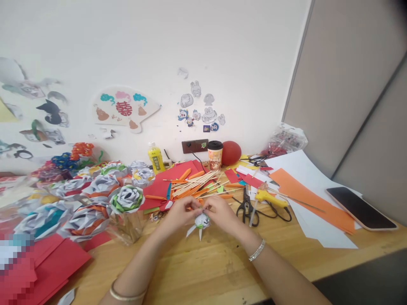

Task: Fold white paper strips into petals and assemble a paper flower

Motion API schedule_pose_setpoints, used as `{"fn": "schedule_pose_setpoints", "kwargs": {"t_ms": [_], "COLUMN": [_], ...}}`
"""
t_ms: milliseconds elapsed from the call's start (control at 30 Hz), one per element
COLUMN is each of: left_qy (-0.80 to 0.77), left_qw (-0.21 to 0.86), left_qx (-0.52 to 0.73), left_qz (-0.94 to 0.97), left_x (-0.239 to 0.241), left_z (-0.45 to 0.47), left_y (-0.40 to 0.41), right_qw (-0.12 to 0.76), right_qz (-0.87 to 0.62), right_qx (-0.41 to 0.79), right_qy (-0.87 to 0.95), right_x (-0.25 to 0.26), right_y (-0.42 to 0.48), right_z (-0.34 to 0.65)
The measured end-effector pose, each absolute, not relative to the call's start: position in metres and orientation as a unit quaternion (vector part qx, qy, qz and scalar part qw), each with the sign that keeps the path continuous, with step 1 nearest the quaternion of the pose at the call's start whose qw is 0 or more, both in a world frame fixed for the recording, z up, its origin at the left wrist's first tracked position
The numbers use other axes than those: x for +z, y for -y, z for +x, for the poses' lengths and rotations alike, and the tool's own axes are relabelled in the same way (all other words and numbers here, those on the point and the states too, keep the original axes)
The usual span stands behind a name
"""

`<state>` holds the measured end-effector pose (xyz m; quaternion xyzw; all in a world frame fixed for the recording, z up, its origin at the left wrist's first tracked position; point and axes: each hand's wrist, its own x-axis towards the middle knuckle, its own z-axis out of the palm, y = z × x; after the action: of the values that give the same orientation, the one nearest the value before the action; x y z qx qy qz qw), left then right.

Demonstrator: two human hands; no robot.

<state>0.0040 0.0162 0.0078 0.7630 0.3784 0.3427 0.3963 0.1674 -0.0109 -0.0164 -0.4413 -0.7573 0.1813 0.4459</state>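
A small white-and-green paper flower (201,221) is pinched between my two hands above the wooden table (197,267). My left hand (182,214) grips it from the left, fingertips closed together at its top. On the other side my right hand (221,214) presses its fingers onto the same spot, nearly touching the left fingertips. Two white paper strips stick out below the flower. Just behind my hands lies a heap of thin wooden sticks (190,186) with orange paper pieces (152,197). Black scissors (245,207) lie right of my right hand.
Many finished paper flowers (127,198) fill the left side. Red paper sheets (63,262) lie front left. A yellow glue gun (270,198) with a cord, orange paper (314,203) and a phone (361,207) are at right. A cup (215,156) and yellow bottle (155,157) stand behind.
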Motion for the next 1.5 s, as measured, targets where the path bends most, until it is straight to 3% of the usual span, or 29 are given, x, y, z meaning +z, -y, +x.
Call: {"fn": "schedule_pose_setpoints", "kwargs": {"t_ms": [267, 533, 700, 867, 1133, 1333, 1500], "left_qy": [-0.370, -0.412, -0.392, -0.395, -0.412, -0.346, -0.311], "left_qw": [0.506, 0.503, 0.519, 0.451, 0.455, 0.666, 0.740], "left_qx": [0.317, 0.342, 0.361, 0.385, 0.398, 0.374, 0.337], "left_qz": [0.712, 0.679, 0.668, 0.702, 0.681, 0.544, 0.492], "left_x": [0.003, -0.003, 0.003, 0.003, 0.003, -0.001, -0.010], "left_z": [0.000, 0.012, 0.011, 0.010, 0.010, 0.006, 0.015], "left_y": [-0.019, -0.015, -0.013, -0.013, -0.015, -0.014, -0.004], "right_qw": [0.460, 0.390, 0.377, 0.357, 0.347, 0.484, 0.546], "right_qz": [-0.410, -0.369, -0.335, -0.365, -0.318, -0.448, -0.509], "right_qx": [0.144, 0.050, 0.014, 0.017, -0.079, 0.026, 0.177], "right_qy": [0.774, 0.842, 0.863, 0.860, 0.879, 0.751, 0.642], "right_x": [-0.015, -0.013, -0.010, -0.011, -0.014, -0.018, -0.031], "right_y": [0.012, 0.011, 0.014, 0.015, 0.016, 0.017, 0.008], "right_z": [0.168, 0.174, 0.175, 0.173, 0.172, 0.166, 0.163]}}
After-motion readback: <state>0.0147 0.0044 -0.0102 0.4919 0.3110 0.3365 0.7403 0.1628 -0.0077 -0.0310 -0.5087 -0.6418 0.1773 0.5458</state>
